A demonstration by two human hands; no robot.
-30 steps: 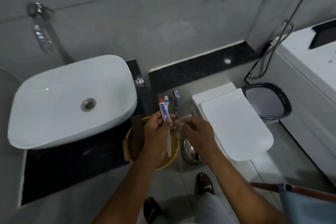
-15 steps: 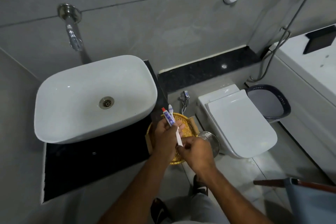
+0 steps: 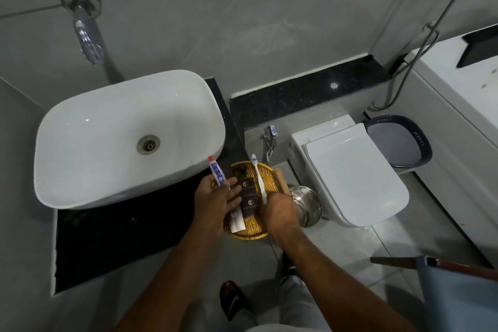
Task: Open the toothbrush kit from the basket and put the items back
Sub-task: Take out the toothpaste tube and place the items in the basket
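1. Head view, the hands. The left hand (image 3: 215,198) holds one small toothpaste tube (image 3: 216,170), red cap up, pinched between thumb and fingers, with the other fingers spread over the basket's left side. The right hand (image 3: 280,210) is closed around the lower handle of one white toothbrush (image 3: 259,178), whose bristle end points away from the person, over the basket's far rim.

2. Head view, why they are held so. My reading is that the kit is already opened and its two pieces are split between the hands, so each can be laid down separately. The brush hangs low over the basket and looks closest to being set down; the tube sits higher, over the edge of the sink (image 3: 129,137).

3. Head view, the target. The woven basket (image 3: 250,233) sits at the right end of the dark counter (image 3: 121,237), between the sink and the toilet (image 3: 350,170), directly below both hands.

4. Head view, the count. One toothbrush, one tube, one basket. Inside it I count two dark boxes (image 3: 249,197) with a pale logo and one grey sachet (image 3: 237,221) lying near the left hand; a dark item at the far side is too dim to name. One steel bin (image 3: 307,205) stands on the floor just right of the basket.
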